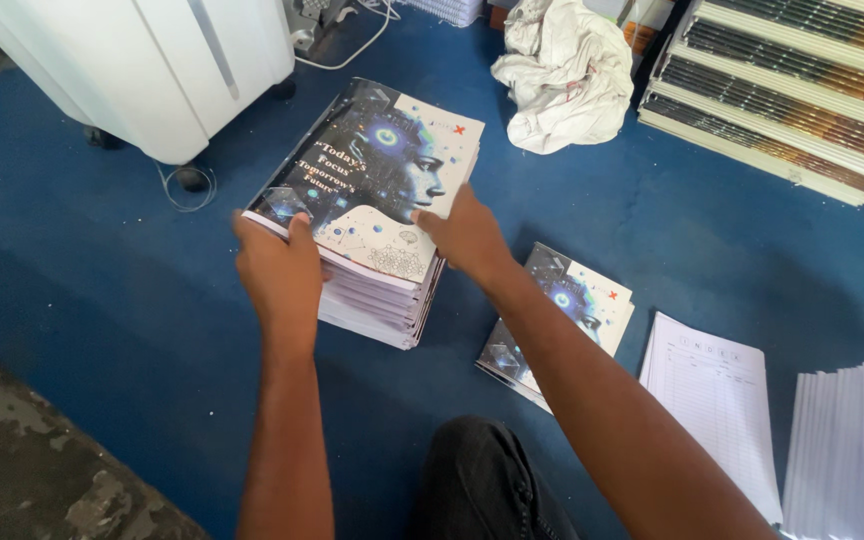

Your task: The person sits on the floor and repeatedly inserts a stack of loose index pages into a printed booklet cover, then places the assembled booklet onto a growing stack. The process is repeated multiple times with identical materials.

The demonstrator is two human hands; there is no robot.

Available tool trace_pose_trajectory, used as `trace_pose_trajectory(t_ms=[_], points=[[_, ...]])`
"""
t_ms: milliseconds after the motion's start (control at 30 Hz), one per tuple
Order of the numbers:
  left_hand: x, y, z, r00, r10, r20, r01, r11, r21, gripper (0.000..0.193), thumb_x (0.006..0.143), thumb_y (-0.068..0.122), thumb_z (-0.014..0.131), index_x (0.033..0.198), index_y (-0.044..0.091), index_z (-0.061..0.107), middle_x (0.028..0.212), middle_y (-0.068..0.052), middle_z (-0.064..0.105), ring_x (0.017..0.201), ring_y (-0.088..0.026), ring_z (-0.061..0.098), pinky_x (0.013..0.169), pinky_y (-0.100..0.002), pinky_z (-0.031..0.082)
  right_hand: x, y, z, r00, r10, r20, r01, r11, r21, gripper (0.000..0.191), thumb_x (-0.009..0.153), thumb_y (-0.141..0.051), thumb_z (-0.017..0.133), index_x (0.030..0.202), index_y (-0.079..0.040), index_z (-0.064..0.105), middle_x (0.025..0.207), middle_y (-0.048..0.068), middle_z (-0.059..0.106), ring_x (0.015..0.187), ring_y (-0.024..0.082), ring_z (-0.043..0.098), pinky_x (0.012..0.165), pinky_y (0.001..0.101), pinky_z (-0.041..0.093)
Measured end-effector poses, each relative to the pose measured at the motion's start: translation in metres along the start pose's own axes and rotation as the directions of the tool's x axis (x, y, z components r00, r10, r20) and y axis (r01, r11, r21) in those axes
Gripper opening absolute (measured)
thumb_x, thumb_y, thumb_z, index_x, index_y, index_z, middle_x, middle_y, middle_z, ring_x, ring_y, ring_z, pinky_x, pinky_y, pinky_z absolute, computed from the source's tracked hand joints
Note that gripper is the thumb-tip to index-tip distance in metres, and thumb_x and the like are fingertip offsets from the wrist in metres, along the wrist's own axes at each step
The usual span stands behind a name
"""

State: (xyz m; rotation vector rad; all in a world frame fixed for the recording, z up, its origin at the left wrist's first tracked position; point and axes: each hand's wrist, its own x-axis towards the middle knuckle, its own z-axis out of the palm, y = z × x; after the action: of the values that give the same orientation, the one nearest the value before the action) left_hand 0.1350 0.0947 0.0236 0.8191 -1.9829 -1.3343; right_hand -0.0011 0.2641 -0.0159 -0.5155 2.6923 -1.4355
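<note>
While both hands press on it from opposite sides, the tall stack of dark-covered printed notebooks point(372, 215) sits on the blue carpeted floor point(102, 270), apparently being squared up. Left hand point(280, 272) cups the stack's near corner, fingers curled over the edge; right hand point(467, 235) lies flat, fingers spread on the top cover. Right of the stack lie a smaller pile of matching notebooks point(562, 315) and white ruled sheets point(717, 395).
</note>
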Motion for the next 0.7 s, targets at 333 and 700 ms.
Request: trace_pose_trajectory(t_ms=[333,700], points=[[0.006,0.001,-0.007,0.995,0.06,0.08,-0.096,0.792,0.603,0.05,0.097,0.029,0.064,0.145,0.02,0.057,0.102,-0.017,0.076,0.099,-0.04,0.071,0.086,-0.051,0.053,-0.011,0.002,0.002,0.994,-0.091,0.062,0.103,0.968,-0.228,0.072,0.097,-0.049,0.061,0.154,-0.01,0.041,0.104,0.024,0.074,0.079,0.035,0.075,0.079,0.0458,0.056],[-0.008,-0.007,-0.011,0.948,0.318,-0.005,-0.267,0.804,0.531,0.035,0.099,0.027,0.064,0.131,0.015,0.069,0.089,-0.017,0.076,0.083,-0.04,0.073,0.074,-0.05,0.056,-0.066,0.021,-0.059,0.978,0.14,0.157,-0.175,0.956,0.234,0.087,0.095,-0.052,0.057,0.162,-0.012,0.018,0.068,0.008,0.062,0.046,0.014,0.055,0.04,0.0289,0.044]])
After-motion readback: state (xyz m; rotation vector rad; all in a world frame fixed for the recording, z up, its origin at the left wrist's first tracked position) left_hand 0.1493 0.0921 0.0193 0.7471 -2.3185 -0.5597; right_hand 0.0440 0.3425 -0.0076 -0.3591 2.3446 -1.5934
